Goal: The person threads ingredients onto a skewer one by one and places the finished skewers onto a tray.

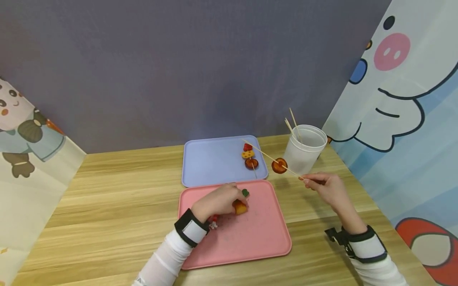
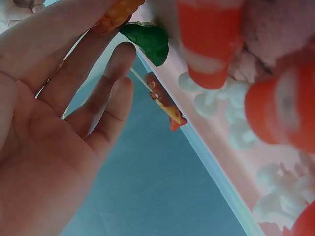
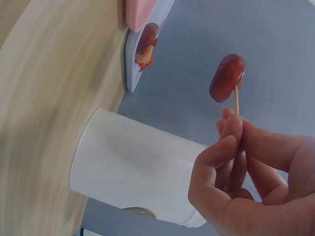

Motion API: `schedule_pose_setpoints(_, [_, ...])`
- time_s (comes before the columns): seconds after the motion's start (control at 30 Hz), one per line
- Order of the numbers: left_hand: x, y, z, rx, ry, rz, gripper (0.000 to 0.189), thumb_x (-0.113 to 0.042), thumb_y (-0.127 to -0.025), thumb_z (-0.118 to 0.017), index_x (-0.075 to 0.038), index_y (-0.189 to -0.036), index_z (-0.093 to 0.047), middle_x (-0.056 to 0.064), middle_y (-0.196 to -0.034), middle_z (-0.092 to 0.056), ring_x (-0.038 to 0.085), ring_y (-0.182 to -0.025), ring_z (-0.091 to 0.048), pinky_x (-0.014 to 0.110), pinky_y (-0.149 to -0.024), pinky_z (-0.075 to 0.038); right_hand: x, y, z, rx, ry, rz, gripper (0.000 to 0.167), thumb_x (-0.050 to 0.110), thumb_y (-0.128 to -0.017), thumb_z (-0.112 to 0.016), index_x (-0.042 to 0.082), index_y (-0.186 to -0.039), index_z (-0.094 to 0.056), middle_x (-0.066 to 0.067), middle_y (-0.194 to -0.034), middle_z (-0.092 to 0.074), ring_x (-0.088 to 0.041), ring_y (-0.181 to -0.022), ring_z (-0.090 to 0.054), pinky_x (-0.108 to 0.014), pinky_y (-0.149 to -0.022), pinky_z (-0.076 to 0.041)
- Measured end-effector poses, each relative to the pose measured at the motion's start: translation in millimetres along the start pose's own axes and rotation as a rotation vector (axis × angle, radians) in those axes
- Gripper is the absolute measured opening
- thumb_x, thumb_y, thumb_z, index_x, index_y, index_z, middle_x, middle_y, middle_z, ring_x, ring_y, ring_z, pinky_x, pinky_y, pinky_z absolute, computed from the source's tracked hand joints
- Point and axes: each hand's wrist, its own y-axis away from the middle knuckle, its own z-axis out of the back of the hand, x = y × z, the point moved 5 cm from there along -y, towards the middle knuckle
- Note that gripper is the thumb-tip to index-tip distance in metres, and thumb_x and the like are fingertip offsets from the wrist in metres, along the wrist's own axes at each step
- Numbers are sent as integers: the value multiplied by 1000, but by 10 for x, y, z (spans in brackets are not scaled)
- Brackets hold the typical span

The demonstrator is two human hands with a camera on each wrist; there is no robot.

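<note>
My right hand [image 1: 327, 188] pinches the lower end of a thin wooden skewer [image 1: 262, 152]. A glossy reddish-brown round piece [image 1: 279, 165] is threaded on it; in the right wrist view that piece [image 3: 227, 77] sits just beyond the fingertips. Over the pink tray [image 1: 264, 238], my left hand [image 1: 219, 201] holds a toy corn piece [image 1: 240, 207] with a bumpy, orange-yellow surface. At the top of the left wrist view, the corn [image 2: 120, 14] is at the fingertips, partly cut off. A dark green piece [image 1: 245, 192] lies close by.
Behind the pink tray, a lavender tray [image 1: 211, 163] bears a loaded skewer with red, yellow and brown pieces [image 1: 248, 154]. A white bucket [image 1: 304, 153] with several bare sticks stands right of it. Red-and-white pieces [image 2: 209, 42] and white pieces [image 2: 241, 115] lie near the left wrist.
</note>
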Motion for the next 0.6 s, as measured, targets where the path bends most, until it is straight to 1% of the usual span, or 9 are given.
schedule_pose_setpoints(0.17, [4, 3, 1, 3, 15, 5, 37, 1, -73, -75, -23, -101, -75, -14, -95, -68, 7, -85, -51, 18, -76, -44, -20, -3, 1, -5, 0, -2, 21, 11, -89, -65, -1, -104, -72, -19, -96, -70, 7, -69, -59, -16, -62, -51])
schedule_pose_setpoints(0.33, [22, 11, 34, -22, 35, 5, 33, -1, -73, -76, -21, -100, -76, -13, -94, -69, 8, -85, -51, 18, -75, -44, -14, -30, 8, -10, 5, 1, 22, 13, -89, -65, 0, -105, -72, -18, -95, -71, 8, -69, -59, -16, -62, -51])
schedule_pose_setpoints(0.47, [59, 24, 66, -41, 70, -7, 33, -6, -74, -77, -19, -104, -74, -11, -96, -69, 8, -88, -52, 19, -78, -45, 13, -34, 11, -6, -1, -3, 23, 14, -90, -65, -1, -105, -71, -20, -97, -70, 8, -70, -58, -15, -62, -50])
schedule_pose_setpoints(0.53, [73, 38, 113, -70, 111, -22, 32, -8, -75, -78, -17, -105, -74, -9, -97, -70, 10, -89, -55, 21, -80, -46, 36, -34, 15, -11, -5, 6, 23, 14, -90, -65, -1, -105, -71, -20, -98, -70, 9, -70, -58, -14, -62, -50])
schedule_pose_setpoints(0.6, [90, 59, 191, -116, 162, -17, 31, -12, -75, -78, -15, -106, -73, -7, -97, -70, 13, -88, -58, 22, -79, -47, 67, -36, 21, -19, -7, 15, 23, 14, -89, -65, -1, -105, -72, -19, -97, -71, 9, -70, -57, -14, -62, -50])
